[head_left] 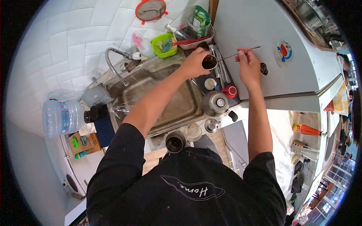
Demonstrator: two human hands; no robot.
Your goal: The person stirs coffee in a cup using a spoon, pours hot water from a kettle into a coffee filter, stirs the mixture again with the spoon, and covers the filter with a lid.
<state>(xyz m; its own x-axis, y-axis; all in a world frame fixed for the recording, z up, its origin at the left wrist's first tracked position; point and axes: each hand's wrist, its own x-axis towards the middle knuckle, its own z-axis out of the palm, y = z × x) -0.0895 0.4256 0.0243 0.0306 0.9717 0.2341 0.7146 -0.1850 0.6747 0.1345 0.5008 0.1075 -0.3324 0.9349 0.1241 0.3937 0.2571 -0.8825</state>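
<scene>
We have the cup in our left hand, out beyond the far right corner of the sink; that grip is wrapped around its side, and its mouth, dark inside, faces us. In our right hand we pinch the spoon by its thin, twisted handle. One end points at the cup's mouth, though we cannot tell whether it reaches inside; the other sticks out past our fingers toward the fridge.

Just beside the cup we see cutlery laid in a row, and nearer to us a white cup, a red mug and a steel flask. Nearer still are a small steel pot, a glass and a dark tumbler, close to our shirt.

Our left forearm crosses over the sink, where the tap stands at the back. Behind the sink we have a green basket, with a red strainer higher on the tiled wall. Farther out, a large water bottle is on our left, and a sauce bottle lies beyond the white surface on our right.
</scene>
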